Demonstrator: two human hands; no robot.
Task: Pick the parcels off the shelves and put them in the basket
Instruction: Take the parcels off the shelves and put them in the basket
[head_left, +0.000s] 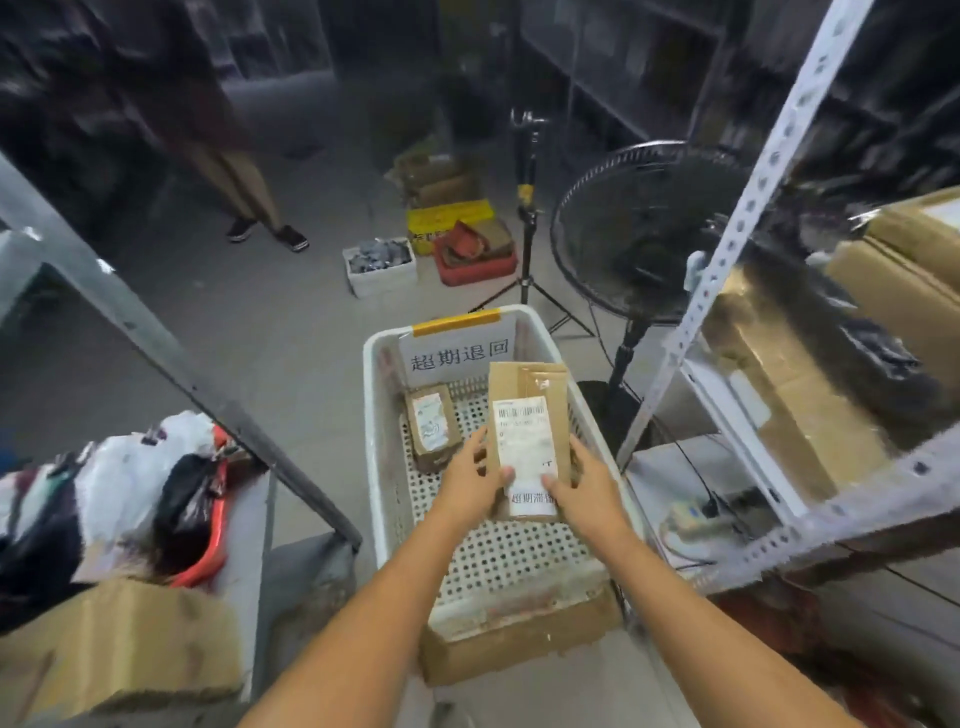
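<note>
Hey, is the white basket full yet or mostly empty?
Mostly empty. One small brown parcel lies on the basket floor, much of it bare; the left hand and right hand grip a flat parcel over it.

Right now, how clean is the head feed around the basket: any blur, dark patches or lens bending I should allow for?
Head view, centre: evenly lit and fairly sharp, the flat parcel and the basket sign readable. Head view, edges: smeared, the cartons on the right shelf blurred. Head view, top: far shelving dark and murky. Wide-angle bending slants the perforated upright.
</note>
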